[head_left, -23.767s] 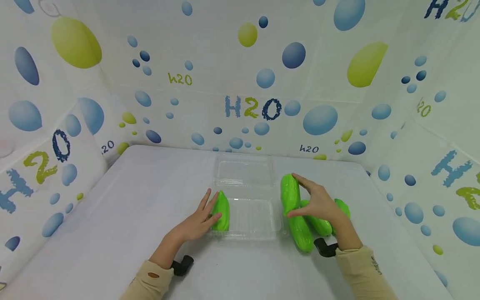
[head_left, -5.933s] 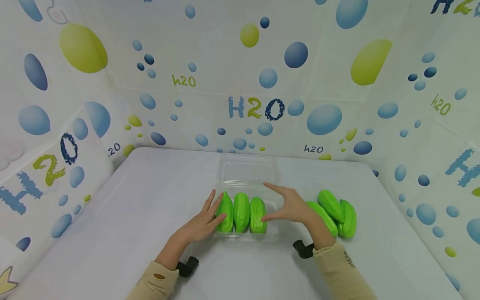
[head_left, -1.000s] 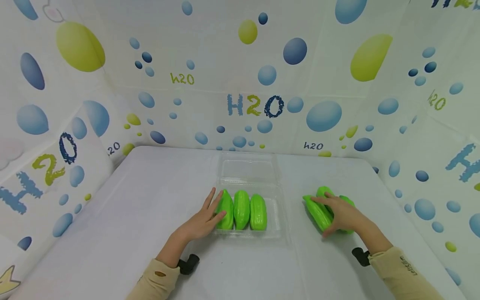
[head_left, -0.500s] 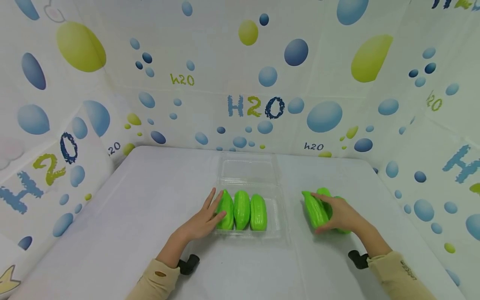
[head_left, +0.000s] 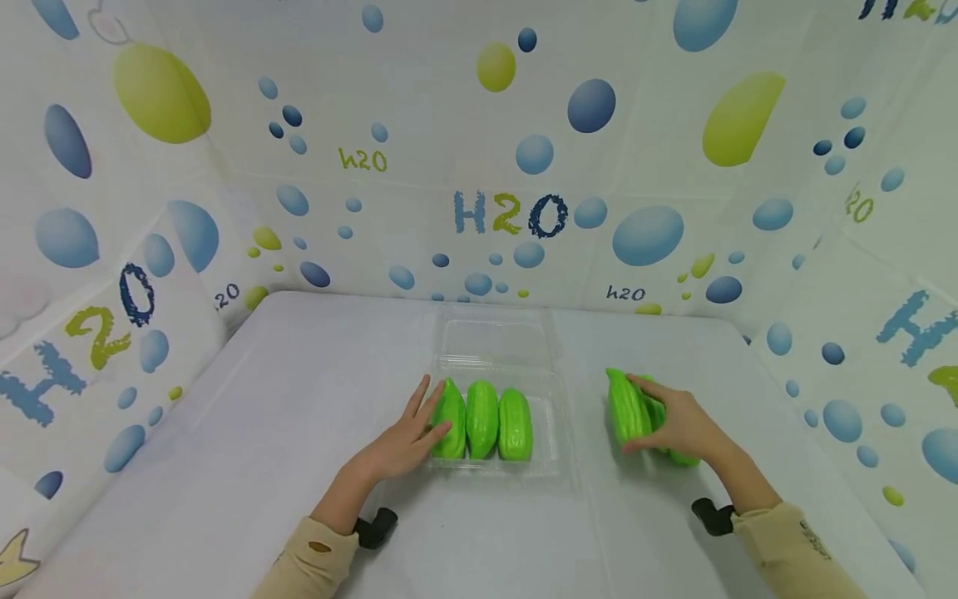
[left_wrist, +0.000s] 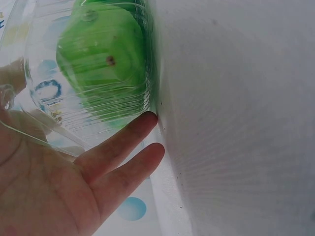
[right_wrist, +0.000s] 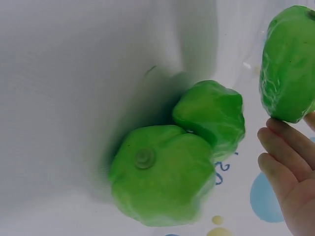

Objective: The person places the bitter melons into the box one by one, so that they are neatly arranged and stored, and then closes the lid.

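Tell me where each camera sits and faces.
Head: on the head, facing forward and down across the table; left hand, right hand, sleeves show.
Left wrist: wrist-worn, facing the clear container; left hand shows.
Right wrist: wrist-worn, facing two green vegetables; right hand shows.
Head and right wrist share the held vegetable.

Cannot see fully the two vegetables (head_left: pixel 656 414) behind right grip (head_left: pixel 684 427). Cannot read the print (head_left: pixel 815 541) on right sleeve (head_left: pixel 787 556), too small. In wrist views, can see held vegetable (right_wrist: pixel 289 66) and left grip (left_wrist: pixel 64 179) only in part, cut by edge.
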### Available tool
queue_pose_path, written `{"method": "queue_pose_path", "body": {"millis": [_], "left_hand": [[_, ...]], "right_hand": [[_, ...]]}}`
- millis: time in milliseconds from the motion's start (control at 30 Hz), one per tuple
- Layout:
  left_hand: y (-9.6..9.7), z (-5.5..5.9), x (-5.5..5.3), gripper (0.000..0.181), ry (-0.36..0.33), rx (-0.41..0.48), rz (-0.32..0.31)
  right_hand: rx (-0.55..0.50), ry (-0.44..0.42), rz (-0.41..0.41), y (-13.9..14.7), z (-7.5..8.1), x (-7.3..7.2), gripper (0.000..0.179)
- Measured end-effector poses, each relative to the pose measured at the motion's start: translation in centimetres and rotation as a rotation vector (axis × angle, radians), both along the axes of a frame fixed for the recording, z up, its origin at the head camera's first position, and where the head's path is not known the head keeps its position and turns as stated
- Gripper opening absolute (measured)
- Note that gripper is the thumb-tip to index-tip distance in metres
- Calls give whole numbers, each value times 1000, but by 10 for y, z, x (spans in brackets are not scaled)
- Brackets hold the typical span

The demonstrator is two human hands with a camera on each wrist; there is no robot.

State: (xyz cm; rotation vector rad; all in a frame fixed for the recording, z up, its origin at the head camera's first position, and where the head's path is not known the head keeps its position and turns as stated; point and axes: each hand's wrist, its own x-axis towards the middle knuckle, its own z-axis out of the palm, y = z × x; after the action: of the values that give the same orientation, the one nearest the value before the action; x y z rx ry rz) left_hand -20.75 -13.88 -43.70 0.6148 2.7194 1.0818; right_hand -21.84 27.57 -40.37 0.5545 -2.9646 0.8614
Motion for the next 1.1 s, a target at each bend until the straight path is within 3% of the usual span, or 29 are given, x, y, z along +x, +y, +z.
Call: {"method": "queue_pose_path", "body": {"millis": [1100], "left_hand": [[-1,2,1,66,-9,6,0]], "right_hand": [[-94,106,8,-30,12,-2,101]]}}
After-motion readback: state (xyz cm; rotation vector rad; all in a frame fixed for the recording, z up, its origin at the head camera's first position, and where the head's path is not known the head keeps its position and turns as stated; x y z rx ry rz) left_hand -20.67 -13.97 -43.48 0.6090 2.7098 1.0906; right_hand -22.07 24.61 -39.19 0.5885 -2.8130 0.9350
